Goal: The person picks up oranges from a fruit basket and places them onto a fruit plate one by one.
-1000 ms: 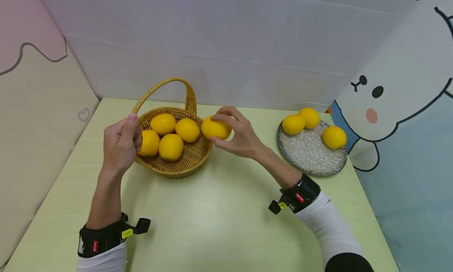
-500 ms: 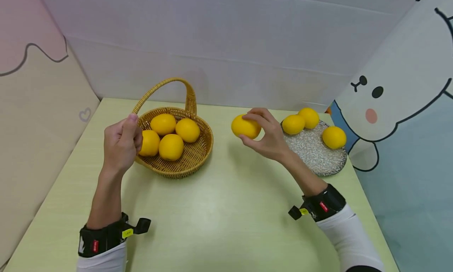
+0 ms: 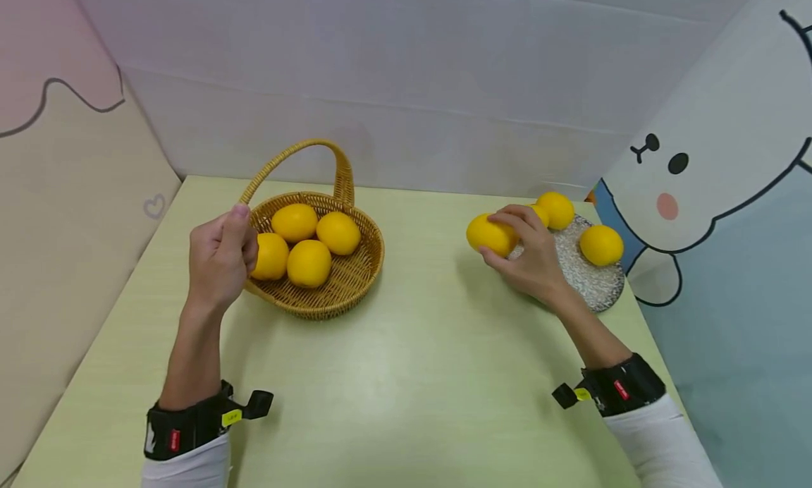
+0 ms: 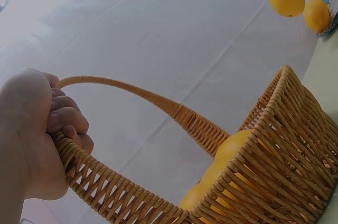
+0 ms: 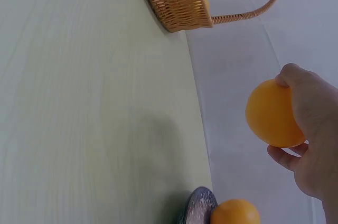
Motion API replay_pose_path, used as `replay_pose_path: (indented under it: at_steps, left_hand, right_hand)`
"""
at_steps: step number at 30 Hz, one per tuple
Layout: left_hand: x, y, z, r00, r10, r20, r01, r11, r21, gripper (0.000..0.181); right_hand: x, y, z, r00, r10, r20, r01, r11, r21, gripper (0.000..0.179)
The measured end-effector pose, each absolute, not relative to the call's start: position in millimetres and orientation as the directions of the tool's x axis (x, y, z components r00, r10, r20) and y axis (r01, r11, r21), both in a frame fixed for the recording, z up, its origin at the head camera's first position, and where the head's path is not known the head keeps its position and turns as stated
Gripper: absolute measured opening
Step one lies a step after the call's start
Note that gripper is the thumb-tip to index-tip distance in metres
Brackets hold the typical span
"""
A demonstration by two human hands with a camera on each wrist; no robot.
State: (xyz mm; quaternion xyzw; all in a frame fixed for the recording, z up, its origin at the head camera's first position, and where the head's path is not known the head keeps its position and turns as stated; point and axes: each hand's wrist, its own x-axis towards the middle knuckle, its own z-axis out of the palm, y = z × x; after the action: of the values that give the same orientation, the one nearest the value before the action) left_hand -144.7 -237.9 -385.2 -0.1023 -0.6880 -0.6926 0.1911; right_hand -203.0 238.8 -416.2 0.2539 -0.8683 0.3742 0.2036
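Observation:
My left hand (image 3: pixel 218 262) grips the arched handle (image 4: pixel 127 87) of a tan wicker basket (image 3: pixel 345 283), which stands on the table at the left. Several yellow lemons (image 3: pixel 309 264) lie inside it. Over at the right, my right hand (image 3: pixel 533 255) pinches another lemon (image 3: pixel 488 235) between thumb and fingers. This fruit hangs above the table, just left of the round speckled grey plate (image 3: pixel 593 283), whose left part the hand covers in the head view. Two lemons (image 3: pixel 601 245) show plainly on the plate; a third is mostly hidden behind the fingers.
Everything stands on a pale green-yellow table (image 3: pixel 380 375). A white sheet-like wall (image 3: pixel 393 86) rises at its back edge, and panels with cartoon drawings (image 3: pixel 717 192) flank both sides. The plate sits near the right edge of the table.
My right hand has carried the lemon rightward, from beside the basket's rim to the plate's left side. The left hand and basket stay where they were.

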Motion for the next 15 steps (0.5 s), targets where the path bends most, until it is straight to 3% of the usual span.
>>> replay_pose_path:
  at_steps: [15]
  left_hand:
    - [-143.7, -236.3, -386.2, -0.903, -0.123, 0.412, 0.411, 0.030, 0.911, 0.062]
  right_hand:
    - [-173.3, 321.3, -436.8, -0.850, -0.101, 0.516, -0.416, 0.731, -0.541, 0.051]
